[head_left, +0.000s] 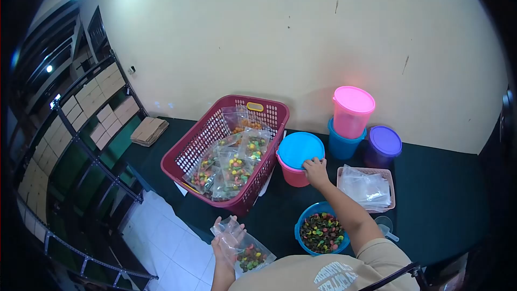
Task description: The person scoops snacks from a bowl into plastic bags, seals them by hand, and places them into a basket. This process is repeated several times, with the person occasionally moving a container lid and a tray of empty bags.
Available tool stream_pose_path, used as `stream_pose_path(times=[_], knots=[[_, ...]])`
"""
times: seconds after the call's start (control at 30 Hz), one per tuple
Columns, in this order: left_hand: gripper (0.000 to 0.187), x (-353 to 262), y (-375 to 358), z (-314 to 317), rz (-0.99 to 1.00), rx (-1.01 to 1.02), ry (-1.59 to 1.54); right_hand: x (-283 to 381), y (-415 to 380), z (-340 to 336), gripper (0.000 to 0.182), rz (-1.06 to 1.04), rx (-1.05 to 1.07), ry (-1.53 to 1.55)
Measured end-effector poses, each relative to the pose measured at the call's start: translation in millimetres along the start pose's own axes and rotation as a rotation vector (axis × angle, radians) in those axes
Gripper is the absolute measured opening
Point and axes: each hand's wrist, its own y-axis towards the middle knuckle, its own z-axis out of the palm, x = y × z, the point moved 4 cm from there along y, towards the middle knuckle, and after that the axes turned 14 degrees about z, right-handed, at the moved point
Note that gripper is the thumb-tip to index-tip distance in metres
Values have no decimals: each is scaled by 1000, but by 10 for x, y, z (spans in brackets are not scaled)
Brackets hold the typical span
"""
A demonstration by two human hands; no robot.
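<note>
My left hand (227, 240) holds a see-through plastic bag (252, 253) with a small heap of colourful ring-shaped and round pieces at its bottom. The bag hangs tilted in front of my body, near the table's front edge. My right hand (315, 170) reaches forward, its fingers curled at the near right edge of a blue lid (301, 150). That lid lies over a pink tub (294, 177); whether it is pressed down cannot be seen. Below my right forearm stands a blue basin (298, 235) full of the same kind of colourful pieces (322, 231).
A maroon basket (175, 164) holds several filled bags (237, 164). Behind stand a pink lidded container (353, 113) on a blue one (344, 147), and a purple one (383, 143). A tray (393, 194) holds plastic bags (366, 187). A scoop (385, 226) and brown paper stack (149, 131) lie nearby.
</note>
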Motion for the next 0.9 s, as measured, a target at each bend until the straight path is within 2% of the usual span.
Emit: stream_pose_path(times=[0.1,0.23,0.3,0.37,0.43,0.5,0.53,0.6,0.9], knots=[[76,-4,115,-111,-23,-4,-19,23,-14,-10,12,-65,-64,-79],[77,26,324,19,-70,33,-64,138,-313,-539,13,-32,-43,-7],[77,65,418,118,-138,-11,-68,170,-712,-799,15,-121,-53,32],[82,65,460,288,-173,-24,-34,179,-1111,-1082,15,-118,32,-11],[90,115,517,361,-105,142,-76,165,-1545,-1315,14,-113,98,-30],[90,161,519,476,-112,292,-44,240,-1927,-1593,13,-93,160,-18],[90,215,442,547,-134,264,-39,216,-2167,-1686,12,-74,219,7],[91,286,446,795,-166,391,25,175,-2394,-1735,12,-64,236,14],[97,565,190,1105,-168,477,71,51,-2618,-1764,14,-22,264,105]])
